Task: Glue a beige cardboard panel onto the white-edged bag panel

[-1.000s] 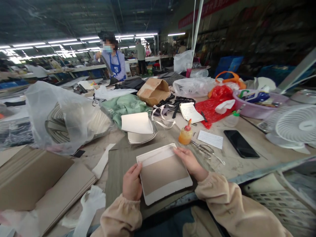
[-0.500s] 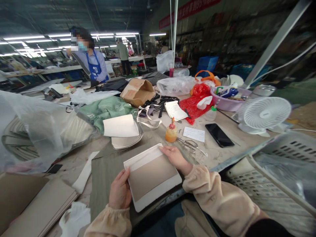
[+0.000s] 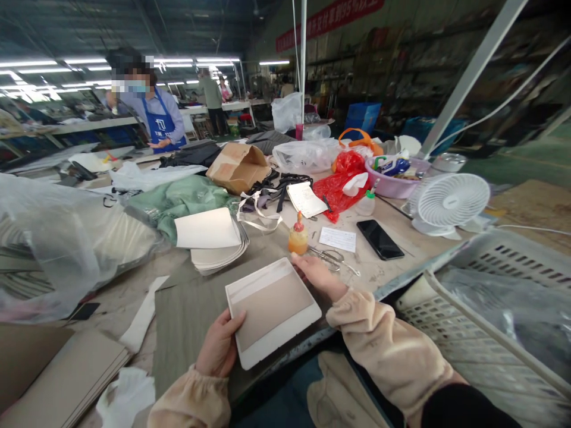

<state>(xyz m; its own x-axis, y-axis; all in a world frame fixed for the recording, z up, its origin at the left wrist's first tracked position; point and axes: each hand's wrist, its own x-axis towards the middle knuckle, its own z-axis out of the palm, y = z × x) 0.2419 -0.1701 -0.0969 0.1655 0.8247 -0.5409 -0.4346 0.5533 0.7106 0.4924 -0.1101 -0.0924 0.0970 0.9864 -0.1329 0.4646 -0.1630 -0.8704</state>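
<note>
A flat rectangular panel [image 3: 273, 309], beige in the middle with white borders and rounded corners, is held tilted above the front of the table. My left hand [image 3: 222, 342] grips its left edge, thumb on top and fingers underneath. At the upper right corner, my right hand [image 3: 317, 274] has its fingers closed together at the edge; part of the grip is hidden. Beneath the panel lies a grey-green sheet [image 3: 187, 321]. Just beyond are a stack of pale cut pieces [image 3: 209, 235], a small bottle of orange liquid [image 3: 298, 239] and metal scissors [image 3: 332, 257].
A black phone [image 3: 380, 239], a white fan [image 3: 450, 201] and a lilac basin [image 3: 395, 185] stand right. A plastic crate [image 3: 482, 327] borders my right arm. Brown boards [image 3: 66, 374] and a plastic bag [image 3: 57, 238] lie left. A co-worker [image 3: 163, 119] in a blue apron stands beyond.
The panel has been lowered and turned slightly. My left thumb lies further over its face, and my right thumb no longer shows on top. The view has shifted right; the co-worker's hand has lowered.
</note>
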